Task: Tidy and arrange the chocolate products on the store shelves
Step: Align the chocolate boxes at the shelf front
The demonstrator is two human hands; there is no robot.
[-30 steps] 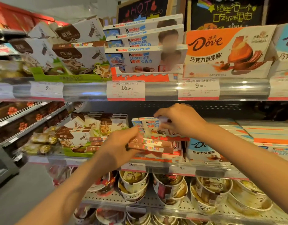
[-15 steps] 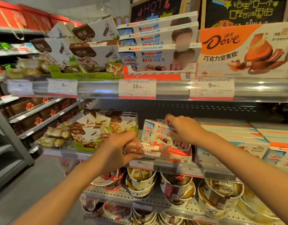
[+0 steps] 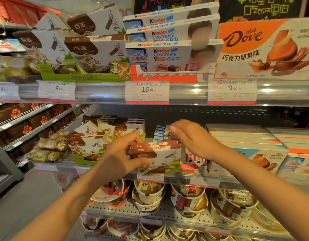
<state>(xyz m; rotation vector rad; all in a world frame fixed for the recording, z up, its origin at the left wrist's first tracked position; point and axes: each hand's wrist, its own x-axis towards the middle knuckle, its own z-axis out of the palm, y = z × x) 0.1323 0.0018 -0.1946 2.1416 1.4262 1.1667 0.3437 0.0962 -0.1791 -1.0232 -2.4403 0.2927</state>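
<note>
Bright overhead light glares off the shelf rail (image 3: 193,91); edges bend, hands motion-blurred.

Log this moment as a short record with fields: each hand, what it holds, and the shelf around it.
left hand: grips two brown-and-white cow boxes, lifted at the middle shelf front
right hand: blurred over the Kinder stack; grip unclear
right of stack: Dove boxes
shelf below: Dove cups

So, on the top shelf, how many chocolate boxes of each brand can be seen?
Kinder boxes: 3
Dove box: 1
Brown-and-white cow boxes: 4
Total: 8
</note>
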